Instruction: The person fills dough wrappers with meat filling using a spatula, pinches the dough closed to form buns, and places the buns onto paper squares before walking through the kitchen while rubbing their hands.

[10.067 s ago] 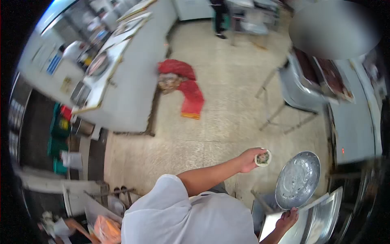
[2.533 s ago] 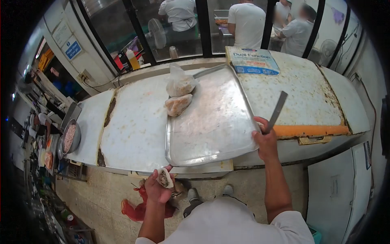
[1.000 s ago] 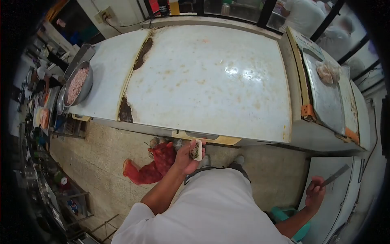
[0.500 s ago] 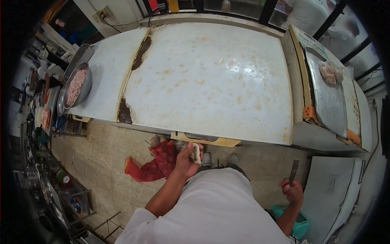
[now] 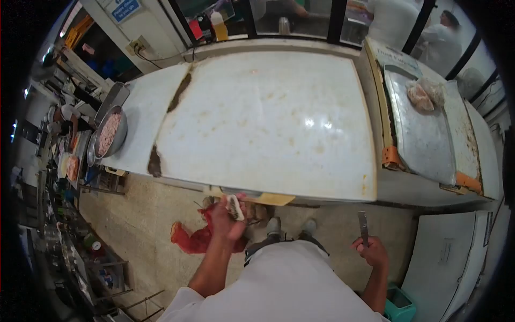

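My left hand [image 5: 221, 220] is closed around a small white piece with a dark, speckled middle [image 5: 235, 207], close to the front edge of the white freezer-like counter [image 5: 257, 134]. What kind of thing this piece is, I cannot tell. Off to the right, my right hand [image 5: 374, 252] grips a narrow, flat metal blade [image 5: 363, 224] that points upward, its handle end hidden in the fist. Beneath the left hand, red mesh sacks [image 5: 188, 239] lie on the floor by the counter.
At the left end of the counter stands a metal bowl of pinkish chopped meat [image 5: 110, 131] beside a metal pan [image 5: 110, 99]. On the right, a metal tray [image 5: 416, 129] carries plastic-bagged meat [image 5: 421, 97]. A green bin [image 5: 399, 306] sits low right. People are behind the window.
My left hand has moved left with the white piece and turned it. The right hand with the blade has shifted slightly left. The view has tilted up a little.
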`<state>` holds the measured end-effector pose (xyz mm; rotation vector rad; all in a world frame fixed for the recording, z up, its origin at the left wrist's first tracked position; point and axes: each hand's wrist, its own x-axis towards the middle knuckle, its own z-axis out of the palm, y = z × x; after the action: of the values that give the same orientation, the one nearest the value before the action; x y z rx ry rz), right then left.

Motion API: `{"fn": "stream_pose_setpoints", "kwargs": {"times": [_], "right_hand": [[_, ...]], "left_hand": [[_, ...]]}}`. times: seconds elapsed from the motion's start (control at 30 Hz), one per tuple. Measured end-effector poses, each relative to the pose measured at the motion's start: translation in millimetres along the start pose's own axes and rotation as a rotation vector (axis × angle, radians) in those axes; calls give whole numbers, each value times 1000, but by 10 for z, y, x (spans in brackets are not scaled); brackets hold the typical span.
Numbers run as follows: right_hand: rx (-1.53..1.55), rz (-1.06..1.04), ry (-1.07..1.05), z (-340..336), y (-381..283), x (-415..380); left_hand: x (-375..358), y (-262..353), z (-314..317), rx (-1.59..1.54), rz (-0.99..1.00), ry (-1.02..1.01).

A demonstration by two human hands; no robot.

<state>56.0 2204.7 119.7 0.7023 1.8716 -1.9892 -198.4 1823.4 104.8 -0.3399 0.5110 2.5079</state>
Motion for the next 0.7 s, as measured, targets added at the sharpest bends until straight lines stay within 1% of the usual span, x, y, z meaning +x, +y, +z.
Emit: {"fn": "stream_pose_setpoints", "kwargs": {"times": [0.03, 0.1, 0.17, 0.23, 0.27, 0.3, 0.33, 0.37, 0.43, 0.47, 0.53, 0.57, 0.6, 0.63, 0.67, 0.7], "right_hand": [[58, 5, 7, -2, 53, -71], [60, 33, -47, -62, 126, -70], [38, 58, -111, -126, 62, -18], [-64, 53, -186, -86, -126, 79], [-70, 59, -191, -75, -211, 167], [-198, -1, -197, -65, -305, 244], [-325, -56, -203, -41, -397, 289], [-336, -50, -200, 9, -514, 343], [-471, -139, -105, 159, -756, 485], [-480, -132, -106, 222, -853, 593], [-603, -168, 37, 324, -1017, 775], [-611, -158, 52, 384, -1089, 856], [-698, -279, 131, 440, -1162, 946], [-784, -397, 206, 465, -1223, 1033], [-791, -390, 218, 463, -1278, 1126], [-947, -433, 279, 460, -1329, 1229]], "left_hand": [[-152, 55, 209, 30, 69, -23], [-271, 251, 701, 158, 111, 31], [-277, 406, 1193, 89, 88, -134], [-271, 498, 1637, 88, 20, -196], [-261, 560, 1774, 129, 33, -248], [-247, 618, 1882, 168, 40, -302], [-236, 669, 1970, 156, 37, -294], [-206, 722, 2055, 197, 58, -319], [-148, 816, 2201, 225, 87, -347], [-123, 848, 2266, 239, 99, -372], [-85, 932, 2438, 237, 97, -398], [-65, 982, 2563, 334, 90, -465], [-12, 1023, 2655, 431, 84, -539], [68, 1046, 2694, 417, 73, -549], [149, 1069, 2725, 295, 10, -662], [162, 1111, 2748, 302, -15, -694]]}}
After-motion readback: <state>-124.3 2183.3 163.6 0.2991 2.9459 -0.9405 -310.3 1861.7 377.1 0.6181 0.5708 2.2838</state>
